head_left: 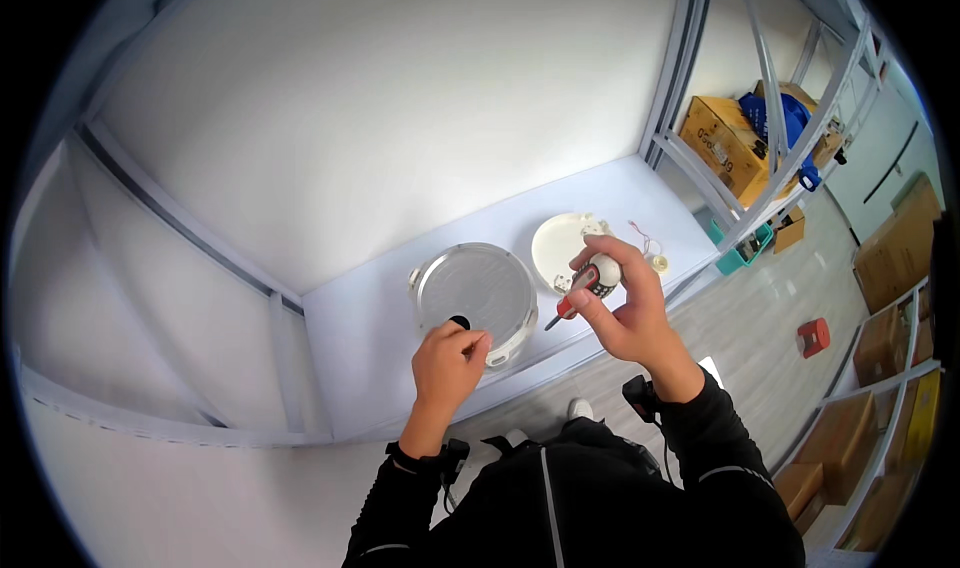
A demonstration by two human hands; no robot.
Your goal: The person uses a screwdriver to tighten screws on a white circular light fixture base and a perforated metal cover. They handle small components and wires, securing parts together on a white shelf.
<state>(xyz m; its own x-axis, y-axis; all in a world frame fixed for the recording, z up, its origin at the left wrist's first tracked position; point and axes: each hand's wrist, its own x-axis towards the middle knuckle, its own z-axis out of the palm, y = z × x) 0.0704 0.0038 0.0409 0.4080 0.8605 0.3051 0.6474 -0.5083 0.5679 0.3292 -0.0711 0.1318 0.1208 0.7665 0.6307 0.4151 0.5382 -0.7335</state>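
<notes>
A round, flat appliance part (477, 286) with a grey metal face and a pale rim lies on the white table. Over its near edge is my left hand (447, 365), fingers curled and pinched together; what they hold, if anything, is hidden. A small black round spot (460, 322) shows just beyond those fingers. My right hand (635, 313) grips a short screwdriver (592, 283) with a red, white and dark handle, its tip pointing down and left above the table. Behind the screwdriver lies a white round cover (556, 243), partly hidden by it.
Right of the cover, a thin reddish wire (645, 236) lies by a small yellowish round piece (659, 263). A metal frame post (677, 63) rises at the table's far right corner. Beyond are a cardboard box (725, 143), a teal basket (742, 251) and a red object (813, 338) on the floor.
</notes>
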